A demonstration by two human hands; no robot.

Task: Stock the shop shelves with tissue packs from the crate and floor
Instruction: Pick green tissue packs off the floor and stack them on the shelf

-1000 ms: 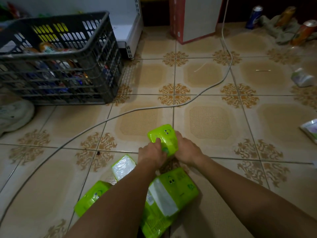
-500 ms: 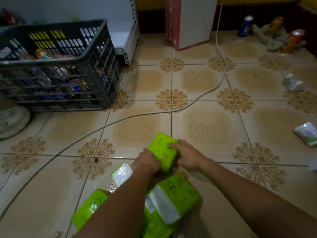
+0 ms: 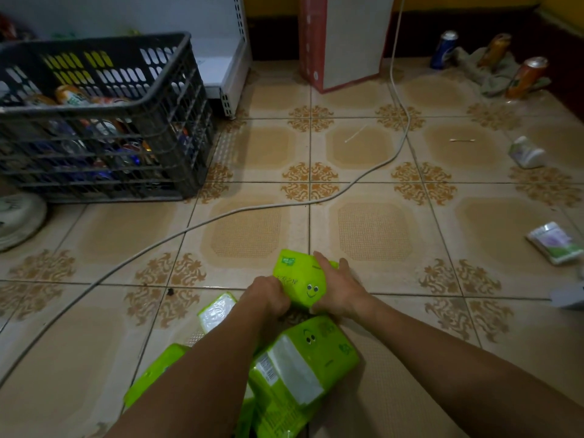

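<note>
A bright green tissue pack (image 3: 300, 281) with a smiley face is gripped between my left hand (image 3: 268, 297) and my right hand (image 3: 339, 289), low over the tiled floor. Below my hands lie more green tissue packs: a large one (image 3: 303, 365) under my forearms, one showing a white end (image 3: 216, 311), and one partly hidden at bottom left (image 3: 155, 374). The dark plastic crate (image 3: 177, 99) stands at the upper left, filled with cans. A white shelf base (image 3: 224, 74) sits behind it.
A white cable (image 3: 221, 216) runs diagonally across the floor. A red and white cabinet (image 3: 344, 42) stands at the back. Cans (image 3: 526, 77) and a cloth lie far right, with a white bottle (image 3: 526, 153) and a purple-white pack (image 3: 556, 243).
The green pack has turned in my hands from upright to lying on its side, smiley face now toward me, and has come lower toward the floor.
</note>
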